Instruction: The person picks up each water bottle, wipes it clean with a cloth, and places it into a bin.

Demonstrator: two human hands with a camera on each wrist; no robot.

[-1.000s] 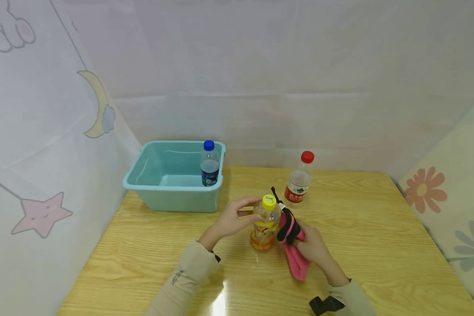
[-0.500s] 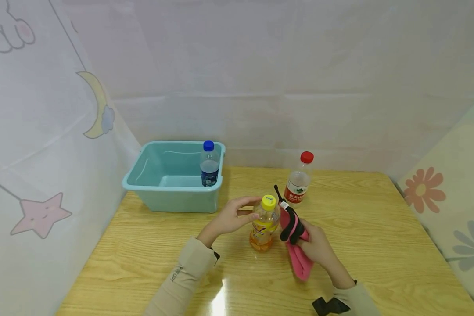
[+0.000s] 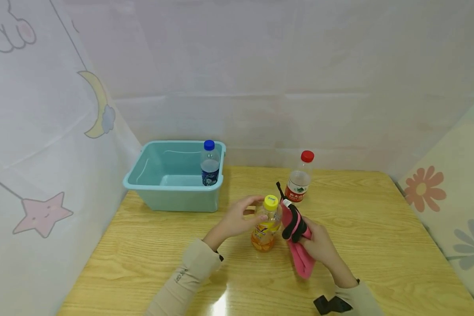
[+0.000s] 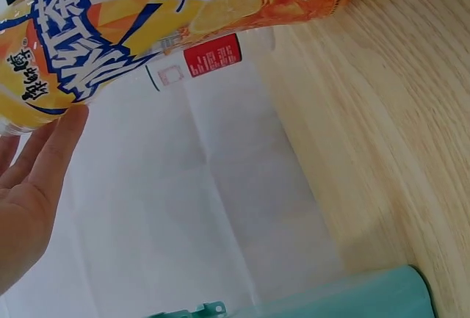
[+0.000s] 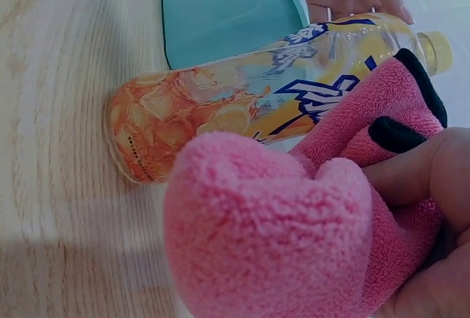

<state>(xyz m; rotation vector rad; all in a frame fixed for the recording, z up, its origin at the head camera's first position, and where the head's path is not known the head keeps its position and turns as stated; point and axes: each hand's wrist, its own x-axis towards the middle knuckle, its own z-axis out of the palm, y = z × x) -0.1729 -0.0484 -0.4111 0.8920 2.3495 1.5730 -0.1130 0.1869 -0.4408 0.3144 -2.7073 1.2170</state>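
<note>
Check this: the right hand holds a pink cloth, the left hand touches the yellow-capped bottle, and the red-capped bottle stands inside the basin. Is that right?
No: the head view shows the red-capped bottle on the table, outside the basin. The right hand holds a pink cloth; the left hand touches the yellow-capped bottle.

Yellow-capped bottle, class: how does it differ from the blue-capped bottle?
The yellow-capped bottle, held by the left hand, is outside the basin; the blue-capped bottle, untouched, is inside. The yellow-capped bottle's label is yellow and orange; the blue-capped bottle's is dark blue. Both are capped.
</note>
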